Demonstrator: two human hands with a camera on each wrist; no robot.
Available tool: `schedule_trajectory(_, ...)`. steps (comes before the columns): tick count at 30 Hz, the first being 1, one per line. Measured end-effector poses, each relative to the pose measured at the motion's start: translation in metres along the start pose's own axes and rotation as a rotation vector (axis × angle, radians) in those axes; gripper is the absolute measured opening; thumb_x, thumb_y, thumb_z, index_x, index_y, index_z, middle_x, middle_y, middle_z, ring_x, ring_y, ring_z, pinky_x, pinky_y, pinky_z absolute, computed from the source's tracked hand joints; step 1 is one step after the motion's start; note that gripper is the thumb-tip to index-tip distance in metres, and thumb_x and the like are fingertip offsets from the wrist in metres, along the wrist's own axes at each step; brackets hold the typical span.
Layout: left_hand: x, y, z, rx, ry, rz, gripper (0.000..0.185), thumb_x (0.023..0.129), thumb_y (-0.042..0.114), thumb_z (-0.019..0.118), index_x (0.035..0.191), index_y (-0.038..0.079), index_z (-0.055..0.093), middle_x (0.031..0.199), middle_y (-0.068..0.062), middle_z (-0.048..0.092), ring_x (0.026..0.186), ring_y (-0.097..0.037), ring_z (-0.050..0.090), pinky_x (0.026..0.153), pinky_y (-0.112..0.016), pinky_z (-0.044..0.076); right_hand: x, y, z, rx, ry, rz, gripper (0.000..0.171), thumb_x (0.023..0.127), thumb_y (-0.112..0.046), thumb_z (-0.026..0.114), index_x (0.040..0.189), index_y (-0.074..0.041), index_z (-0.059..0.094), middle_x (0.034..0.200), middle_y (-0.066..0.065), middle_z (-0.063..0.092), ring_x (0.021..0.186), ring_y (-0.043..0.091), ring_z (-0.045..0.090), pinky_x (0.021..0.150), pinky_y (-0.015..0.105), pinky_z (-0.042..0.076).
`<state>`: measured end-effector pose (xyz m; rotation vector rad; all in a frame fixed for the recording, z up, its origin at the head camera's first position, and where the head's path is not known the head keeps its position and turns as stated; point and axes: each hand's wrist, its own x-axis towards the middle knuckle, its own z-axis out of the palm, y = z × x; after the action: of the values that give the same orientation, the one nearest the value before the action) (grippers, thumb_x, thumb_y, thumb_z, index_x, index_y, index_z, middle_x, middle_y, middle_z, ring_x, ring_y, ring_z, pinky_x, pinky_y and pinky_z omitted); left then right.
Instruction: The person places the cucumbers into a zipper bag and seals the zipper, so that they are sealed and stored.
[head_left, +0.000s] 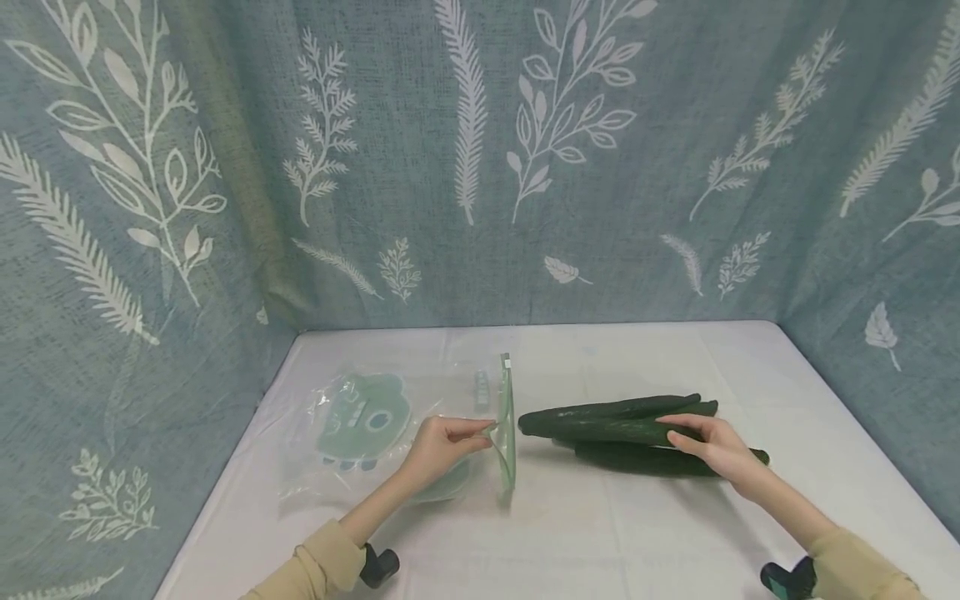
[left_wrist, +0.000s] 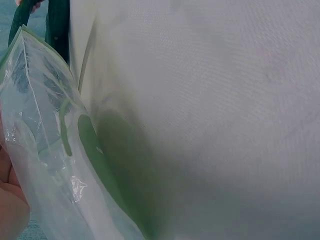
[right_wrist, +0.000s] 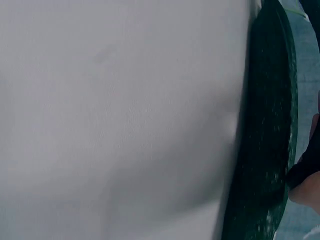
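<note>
My left hand [head_left: 448,446] pinches the green-edged mouth of a clear zip bag [head_left: 300,467], thumb below and fingertips above. The bag lies on its side with a green cartoon print [head_left: 363,417], its green zip strip [head_left: 507,467] standing up and parted slightly. Just right of that mouth, several dark green cucumbers lie in a loose pile. Around one cucumber [head_left: 600,430] in the middle of the pile, my right hand [head_left: 723,450] curls its thumb and fingers. Nearest me lies a lower cucumber [right_wrist: 265,125], large in the right wrist view.
A white cloth [head_left: 585,542] covers the table. Blue-green curtains [head_left: 420,167] with white leaf prints hang behind it and along both sides. Each wrist carries a dark camera mount, such as the left mount [head_left: 378,567].
</note>
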<state>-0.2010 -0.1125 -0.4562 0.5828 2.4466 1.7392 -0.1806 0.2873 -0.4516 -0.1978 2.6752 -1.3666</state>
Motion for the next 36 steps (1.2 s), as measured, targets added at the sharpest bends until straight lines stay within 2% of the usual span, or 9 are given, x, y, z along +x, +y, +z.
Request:
schedule_trajectory(4, 0.0, 0.001, 0.001, -0.003, 0.013, 0.009, 0.027, 0.075, 0.016, 0.071, 0.102, 0.01, 0.068, 0.102, -0.006, 0.066, 0.091, -0.016, 0.064, 0.077, -0.023, 0.052, 0.004, -0.004, 0.009, 0.001, 0.005, -0.001, 0.05, 0.086, -0.039, 0.057, 0.123, -0.005, 0.053, 0.131, 0.023, 0.043, 0.125, 0.044, 0.028, 0.094, 0.064, 0.028)
schedule_trajectory(7, 0.002, -0.004, 0.002, -0.015, 0.018, 0.02, 0.027, 0.075, 0.016, 0.071, 0.102, 0.011, 0.068, 0.102, -0.005, 0.066, 0.092, -0.015, 0.064, 0.077, -0.022, 0.052, 0.006, -0.008, 0.015, 0.012, 0.005, -0.002, 0.051, 0.085, -0.04, 0.058, 0.122, -0.006, 0.054, 0.132, 0.022, 0.043, 0.125, 0.043, 0.028, 0.094, 0.064, 0.027)
schedule_trajectory(14, 0.001, -0.004, 0.002, -0.045, 0.003, 0.007, 0.029, 0.076, 0.018, 0.07, 0.104, 0.01, 0.067, 0.102, -0.008, 0.066, 0.086, -0.012, 0.065, 0.075, -0.022, 0.053, 0.01, -0.016, 0.027, 0.032, -0.005, -0.011, 0.049, 0.085, -0.04, 0.058, 0.122, -0.008, 0.054, 0.132, 0.02, 0.044, 0.125, 0.042, 0.03, 0.095, 0.063, 0.029)
schedule_trajectory(22, 0.0, -0.004, 0.001, -0.006, 0.027, 0.028, 0.03, 0.075, 0.022, 0.071, 0.103, 0.012, 0.068, 0.103, -0.004, 0.066, 0.096, -0.018, 0.063, 0.079, -0.021, 0.051, 0.012, -0.025, 0.037, 0.038, 0.007, -0.016, 0.047, 0.084, -0.039, 0.059, 0.12, -0.01, 0.056, 0.13, 0.017, 0.048, 0.124, 0.039, 0.034, 0.096, 0.058, 0.032)
schedule_trajectory(25, -0.001, 0.0, 0.0, 0.001, 0.033, 0.01, 0.029, 0.075, 0.02, 0.071, 0.103, 0.013, 0.068, 0.104, -0.002, 0.066, 0.097, -0.016, 0.062, 0.081, -0.021, 0.05, 0.013, -0.025, 0.042, 0.034, 0.017, -0.035, 0.044, 0.084, -0.038, 0.059, 0.119, -0.01, 0.057, 0.128, 0.017, 0.049, 0.123, 0.038, 0.036, 0.096, 0.057, 0.033)
schedule_trajectory(28, -0.002, 0.007, 0.0, -0.006, 0.031, 0.012, 0.028, 0.075, 0.014, 0.07, 0.103, 0.009, 0.068, 0.104, -0.006, 0.066, 0.097, -0.018, 0.062, 0.081, -0.023, 0.051, 0.015, -0.026, 0.048, 0.038, 0.019, -0.041, 0.043, 0.084, -0.038, 0.06, 0.118, -0.012, 0.058, 0.127, 0.016, 0.05, 0.123, 0.037, 0.036, 0.096, 0.058, 0.032)
schedule_trajectory(33, -0.006, 0.022, -0.002, -0.038, 0.003, 0.007, 0.028, 0.078, 0.007, 0.067, 0.105, 0.001, 0.065, 0.105, -0.013, 0.064, 0.094, -0.019, 0.063, 0.078, -0.022, 0.052, 0.017, -0.027, 0.058, 0.04, 0.025, -0.054, 0.041, 0.083, -0.037, 0.062, 0.116, -0.013, 0.06, 0.125, 0.014, 0.053, 0.122, 0.036, 0.039, 0.097, 0.057, 0.033)
schedule_trajectory(36, -0.007, 0.026, -0.003, -0.053, -0.014, -0.002, 0.029, 0.079, 0.005, 0.066, 0.107, 0.0, 0.063, 0.106, -0.014, 0.063, 0.09, -0.017, 0.065, 0.076, -0.022, 0.052, 0.018, -0.03, 0.064, 0.044, 0.031, -0.065, 0.04, 0.083, -0.035, 0.062, 0.115, -0.013, 0.06, 0.123, 0.013, 0.055, 0.121, 0.035, 0.04, 0.097, 0.056, 0.033)
